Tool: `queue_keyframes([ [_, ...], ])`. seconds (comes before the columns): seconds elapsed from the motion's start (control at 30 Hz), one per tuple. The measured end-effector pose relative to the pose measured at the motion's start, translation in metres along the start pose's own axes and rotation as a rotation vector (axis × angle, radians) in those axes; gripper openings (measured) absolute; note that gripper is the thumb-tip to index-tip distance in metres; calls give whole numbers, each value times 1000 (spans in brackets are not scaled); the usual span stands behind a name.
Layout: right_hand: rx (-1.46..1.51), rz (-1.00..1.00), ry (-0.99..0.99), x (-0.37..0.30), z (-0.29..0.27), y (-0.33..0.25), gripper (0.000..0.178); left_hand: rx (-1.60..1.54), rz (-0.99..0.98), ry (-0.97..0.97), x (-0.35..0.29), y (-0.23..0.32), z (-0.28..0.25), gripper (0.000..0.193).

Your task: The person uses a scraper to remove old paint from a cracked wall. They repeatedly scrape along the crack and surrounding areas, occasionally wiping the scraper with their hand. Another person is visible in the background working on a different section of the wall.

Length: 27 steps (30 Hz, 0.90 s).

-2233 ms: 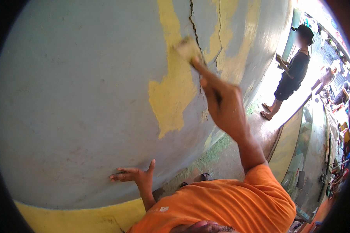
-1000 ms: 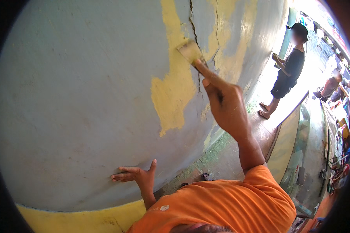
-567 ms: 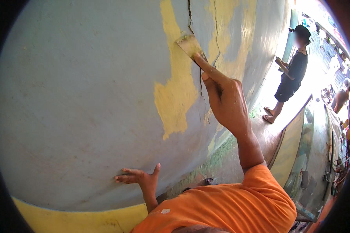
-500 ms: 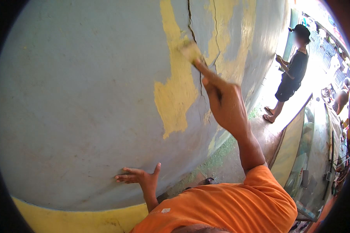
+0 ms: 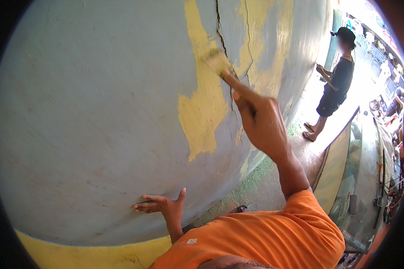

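My right hand (image 5: 265, 125) grips the handle of a flat paintbrush (image 5: 217, 61), its fingers wrapped round it. The brush head is yellowish and slightly blurred. It lies over a yellow paint patch (image 5: 203, 116) on the grey wall (image 5: 90, 112), just left of a dark crack. Lower down, my left hand (image 5: 159, 205) rests against the wall with its fingers spread and nothing in it.
Other yellow streaks and a second thin crack mark the wall to the right. A yellow band (image 5: 90, 256) runs along its lower edge. At the right stand a person in dark clothes (image 5: 339, 76) and large weathered panels (image 5: 354, 179).
The brush head has shifted slightly left and down across the yellow patch. My left hand stays in about the same place.
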State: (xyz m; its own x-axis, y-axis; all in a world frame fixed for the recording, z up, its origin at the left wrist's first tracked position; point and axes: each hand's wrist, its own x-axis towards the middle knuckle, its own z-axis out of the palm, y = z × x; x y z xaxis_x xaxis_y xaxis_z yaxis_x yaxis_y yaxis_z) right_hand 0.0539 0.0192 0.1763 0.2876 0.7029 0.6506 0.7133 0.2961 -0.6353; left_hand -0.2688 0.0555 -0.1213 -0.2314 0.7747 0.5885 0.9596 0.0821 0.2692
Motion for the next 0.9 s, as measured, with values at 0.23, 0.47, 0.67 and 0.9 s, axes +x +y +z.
queue_keyframes([
  [0.23,-7,-18,16,5,2,-1,47,-32,15,-3,1,0,-3,167],
  [0.47,-25,-90,56,6,9,-6,41,-45,7,-13,-1,-10,6,167],
  [0.67,9,-75,52,10,2,-4,40,26,21,65,-2,-7,5,174],
  [0.9,-9,-77,78,20,3,-9,39,-102,-19,-59,-2,-9,12,166],
])
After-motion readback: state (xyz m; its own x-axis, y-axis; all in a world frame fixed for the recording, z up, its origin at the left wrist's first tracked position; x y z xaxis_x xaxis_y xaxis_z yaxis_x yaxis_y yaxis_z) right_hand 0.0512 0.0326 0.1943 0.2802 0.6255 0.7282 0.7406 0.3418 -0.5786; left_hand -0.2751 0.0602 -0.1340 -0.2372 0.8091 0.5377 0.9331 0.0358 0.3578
